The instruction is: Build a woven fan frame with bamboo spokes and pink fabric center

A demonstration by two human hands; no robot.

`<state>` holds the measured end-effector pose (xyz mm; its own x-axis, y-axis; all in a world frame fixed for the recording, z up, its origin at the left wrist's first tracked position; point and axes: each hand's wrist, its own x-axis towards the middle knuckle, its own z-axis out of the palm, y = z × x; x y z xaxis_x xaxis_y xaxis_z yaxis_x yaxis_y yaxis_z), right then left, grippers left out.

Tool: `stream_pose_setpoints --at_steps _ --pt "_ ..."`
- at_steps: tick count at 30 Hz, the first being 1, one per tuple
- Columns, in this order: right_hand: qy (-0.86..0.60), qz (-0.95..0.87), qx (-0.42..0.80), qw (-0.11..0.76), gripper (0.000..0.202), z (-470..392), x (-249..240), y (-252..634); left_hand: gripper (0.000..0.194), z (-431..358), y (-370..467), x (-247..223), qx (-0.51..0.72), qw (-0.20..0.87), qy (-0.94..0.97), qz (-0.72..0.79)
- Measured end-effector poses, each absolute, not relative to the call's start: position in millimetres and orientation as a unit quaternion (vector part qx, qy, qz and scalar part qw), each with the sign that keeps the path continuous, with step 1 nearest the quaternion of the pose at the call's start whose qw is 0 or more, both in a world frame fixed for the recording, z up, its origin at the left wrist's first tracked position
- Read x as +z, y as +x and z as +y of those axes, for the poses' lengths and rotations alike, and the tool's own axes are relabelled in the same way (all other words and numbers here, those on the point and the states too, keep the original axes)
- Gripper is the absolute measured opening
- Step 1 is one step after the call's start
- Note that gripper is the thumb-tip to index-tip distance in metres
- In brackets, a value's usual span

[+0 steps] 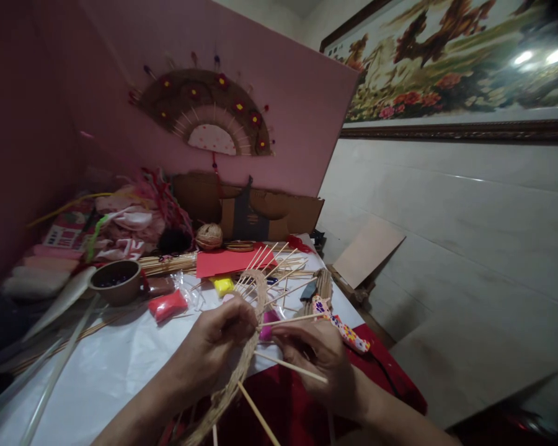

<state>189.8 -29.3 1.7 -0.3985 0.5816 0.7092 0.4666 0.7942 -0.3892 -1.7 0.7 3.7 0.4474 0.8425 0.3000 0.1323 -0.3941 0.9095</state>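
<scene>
Left hand (218, 328) pinching brown band (245, 359) over white sheet's (111, 359) near edge, right hand (320, 356) curled beside a stick (297, 319) on the right, grip unclear; sideways tug could skew the stick.

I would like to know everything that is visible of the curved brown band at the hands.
The curved brown band is narrow and rough, with a fibrous look like wound twine. It hooks over at its top and runs down toward the picture's bottom edge, slanting left. Thin pale sticks, apparently wooden, cross or project from it, fanning out mostly rightward. The left hand appears to pinch it midway; the right hand is close on its right, contact unclear.
</scene>
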Motion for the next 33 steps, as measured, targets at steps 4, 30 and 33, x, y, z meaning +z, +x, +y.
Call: stream_pose_setpoints --at_steps 4,30,33 --pt "-0.289 -0.855 0.031 0.429 0.027 -24.5 -0.5 188.2 0.015 -0.5 -0.8 4.1 0.402 0.438 0.732 0.333" --pt "-0.357 -0.812 0.032 0.460 0.016 -35.6 -24.5 177.3 0.017 0.7 0.0 -0.4 0.373 0.437 0.747 0.335" --pt "-0.354 -0.804 0.058 0.475 0.015 -37.4 -24.4 175.5 0.018 -0.1 -0.4 -1.0 0.372 0.438 0.746 0.337"
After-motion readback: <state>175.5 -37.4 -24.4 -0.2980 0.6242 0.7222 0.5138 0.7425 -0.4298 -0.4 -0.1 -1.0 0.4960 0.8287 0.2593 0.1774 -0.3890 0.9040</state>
